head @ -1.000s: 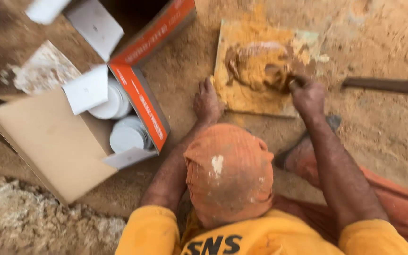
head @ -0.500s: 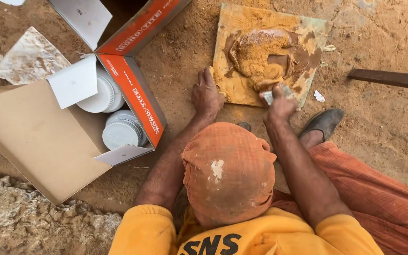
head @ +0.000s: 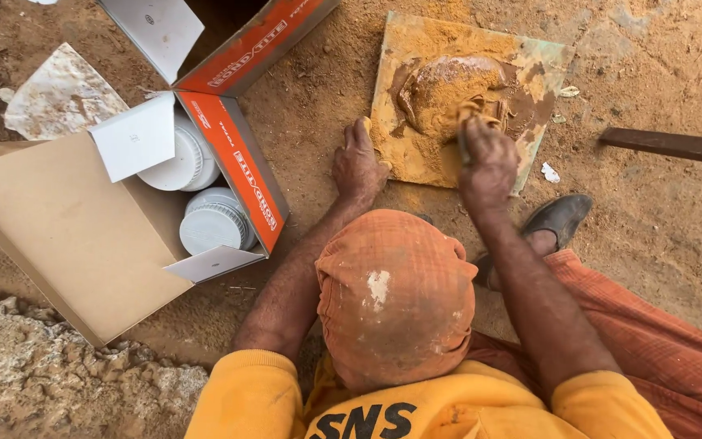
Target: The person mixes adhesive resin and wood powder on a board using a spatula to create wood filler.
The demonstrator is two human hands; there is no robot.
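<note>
On the dirt ground sits a flat square board [head: 416,154] covered with wet yellow-brown mud [head: 448,93]. The right hand [head: 487,158] has its grip closed around a small tool [head: 463,146], near the board's bottom right corner, and the mud lump lies just past the fingers, touching the tool. The left hand [head: 357,162] rests flat on the board's bottom left edge, fingers spread, holding nothing. An open cardboard box [head: 229,162] with white tubs [head: 214,221] lies well apart.
</note>
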